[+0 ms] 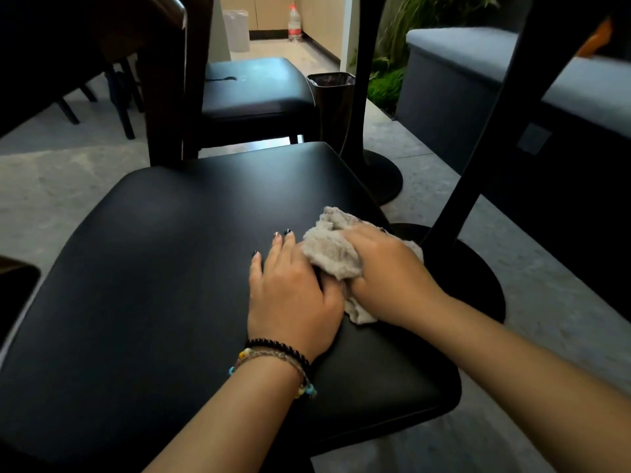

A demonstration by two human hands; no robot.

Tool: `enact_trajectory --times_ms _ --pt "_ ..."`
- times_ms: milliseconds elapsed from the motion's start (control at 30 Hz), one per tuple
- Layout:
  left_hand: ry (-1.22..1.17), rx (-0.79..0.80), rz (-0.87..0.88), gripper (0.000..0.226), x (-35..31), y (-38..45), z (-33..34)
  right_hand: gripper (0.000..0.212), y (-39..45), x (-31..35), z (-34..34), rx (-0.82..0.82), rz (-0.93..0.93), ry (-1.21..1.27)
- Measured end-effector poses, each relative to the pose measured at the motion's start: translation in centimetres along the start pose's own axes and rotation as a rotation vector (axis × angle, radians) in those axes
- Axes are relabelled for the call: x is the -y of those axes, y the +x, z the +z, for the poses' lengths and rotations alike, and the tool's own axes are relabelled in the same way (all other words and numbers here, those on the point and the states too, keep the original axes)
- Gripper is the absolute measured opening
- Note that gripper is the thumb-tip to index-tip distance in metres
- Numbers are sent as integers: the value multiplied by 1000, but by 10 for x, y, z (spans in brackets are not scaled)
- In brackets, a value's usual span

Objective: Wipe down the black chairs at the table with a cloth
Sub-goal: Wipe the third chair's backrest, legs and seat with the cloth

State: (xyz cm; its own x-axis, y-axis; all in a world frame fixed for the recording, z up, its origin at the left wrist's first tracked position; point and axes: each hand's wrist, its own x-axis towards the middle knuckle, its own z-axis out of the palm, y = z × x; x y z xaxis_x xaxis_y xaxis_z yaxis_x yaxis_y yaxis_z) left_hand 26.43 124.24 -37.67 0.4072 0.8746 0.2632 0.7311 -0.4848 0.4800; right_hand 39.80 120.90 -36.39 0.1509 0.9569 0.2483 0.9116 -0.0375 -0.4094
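A black padded chair seat (164, 268) fills the middle of the view. A crumpled grey-beige cloth (329, 249) lies on its right side. My right hand (386, 271) grips the cloth from above and presses it onto the seat. My left hand (290, 295), with beaded bracelets at the wrist, rests flat on the seat right beside the cloth, its fingers straight and touching the cloth's left edge. A second black chair seat (252, 90) stands behind the first one.
Dark wooden table legs (164, 97) rise at the upper left. Round black pedestal bases (382, 179) stand to the right of the seat. A dark bin (333, 104), a grey sofa (478, 80), green plants and a plastic bottle (295, 22) lie farther back.
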Motion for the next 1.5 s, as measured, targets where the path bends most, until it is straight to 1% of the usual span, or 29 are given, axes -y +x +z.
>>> enact_trajectory --times_ms 67,133,200,267,367,433,500,567,633,667,767,800,867,900,933,1033,1167,1233,1300,1367,1433,1500 --pt "3 -9 -4 48 0 3 0 44 21 -6 -4 16 53 -8" --pt "25 1 -9 48 0 3 0 44 51 -7 -3 50 145 -58" --pt "32 8 -17 50 0 2 1 44 70 -4 1 40 214 -73" --pt "27 3 -20 50 0 1 0 38 69 0 5 11 237 -73" --pt "11 -1 -16 45 1 0 0 31 27 3 0 -18 190 -52" --pt "12 5 -13 45 4 0 0 37 -19 3 -9 -22 150 4" --pt "32 9 0 47 5 1 0 51 -62 7 -17 -17 144 83" --pt "44 3 -1 47 4 4 1 55 -76 3 -16 -60 172 154" --pt "50 11 -7 47 2 5 2 47 -59 -1 -14 -94 231 160" --pt "48 14 -9 46 2 4 1 42 -44 -5 -12 -86 278 126" --pt "48 12 -12 42 0 2 0 28 13 -20 -8 -68 460 85" --pt "50 10 -10 42 -1 2 0 29 29 -23 -7 -79 505 89" --pt "48 2 -5 42 0 3 1 44 46 -24 -4 -92 540 71" --pt "43 -3 -3 41 0 4 2 52 47 -23 -2 -101 543 56" --pt "39 -7 -3 41 0 4 3 56 44 -21 0 -117 533 50" --pt "30 -12 -4 39 1 2 5 48 8 -14 1 -166 463 91" --pt "28 -10 1 40 2 3 4 39 -41 4 -6 -195 415 119" --pt "44 22 1 43 0 5 1 44 -51 10 -10 -168 400 101" --pt "59 87 -4 48 -2 4 -4 50 -54 12 -15 -98 406 79" --pt "75 155 17 49 2 1 -10 54 -53 13 -19 -66 417 83" --pt "118 194 40 51 11 -5 -19 59 -50 16 -16 -57 414 77" --pt "146 187 32 54 22 -13 -23 63 -45 19 -9 -77 400 53"
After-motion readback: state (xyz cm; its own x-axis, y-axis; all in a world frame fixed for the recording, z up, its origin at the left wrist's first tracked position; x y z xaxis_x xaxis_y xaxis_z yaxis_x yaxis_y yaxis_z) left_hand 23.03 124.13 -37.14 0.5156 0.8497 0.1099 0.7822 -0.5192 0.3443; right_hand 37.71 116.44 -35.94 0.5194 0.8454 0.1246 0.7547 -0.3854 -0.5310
